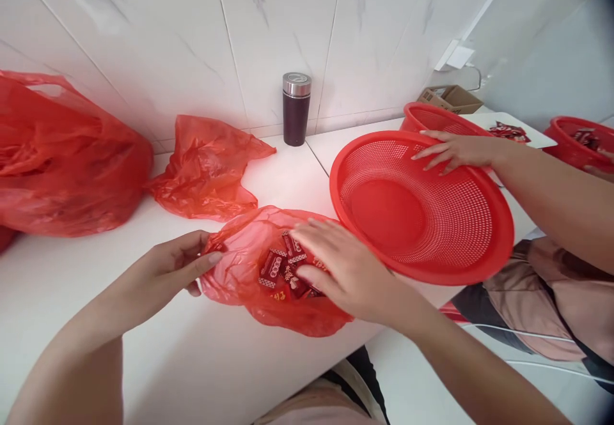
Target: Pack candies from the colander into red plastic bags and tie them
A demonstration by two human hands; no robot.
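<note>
A red plastic bag (230, 265) lies with its mouth spread on the white table in front of me. Inside it are several small dark-red wrapped packets (273, 268) with pale and yellow print. My left hand (180, 262) pinches the bag's left edge between thumb and fingers. Over the right side of the packets is my right hand (336, 265), its fingers stretched out and the thumb apart. It hides some packets below; whether it touches them I cannot tell. To its right, a co-worker's hand (446, 151) rests on the rim of a tilted red plastic basket (388, 211).
A dark tumbler (296, 115) stands by the wall. Two more red bags, a crumpled one (206, 169) and a large full one (71, 156), are at left. At right are another red basket (570, 137), a white board (532, 132) with packets, and a cardboard box (453, 98).
</note>
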